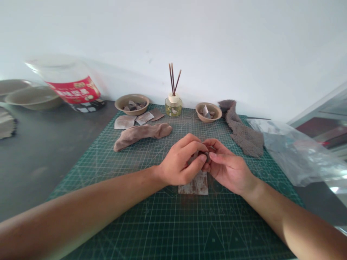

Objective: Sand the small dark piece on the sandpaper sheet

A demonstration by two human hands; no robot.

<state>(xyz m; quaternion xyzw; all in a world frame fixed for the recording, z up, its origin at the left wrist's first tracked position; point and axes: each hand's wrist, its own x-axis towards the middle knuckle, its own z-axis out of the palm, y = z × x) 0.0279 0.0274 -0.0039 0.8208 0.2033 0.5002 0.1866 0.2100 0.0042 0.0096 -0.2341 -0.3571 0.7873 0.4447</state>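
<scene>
Left hand (182, 160) and right hand (230, 169) pinched small dark piece (207, 155) — frame centre, stained sheet (193, 186) lay below, on green mat (151, 224)

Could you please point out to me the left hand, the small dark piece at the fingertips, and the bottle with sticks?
Left hand (182, 159): head view, back of the hand.
Dark piece (207, 155): head view, its exposed side.
Bottle (173, 108): head view, front of its body.

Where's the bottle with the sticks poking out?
In the head view, the reed diffuser stands centrally at the far edge of the green cutting mat, between the left bowl and the right bowl.
</scene>
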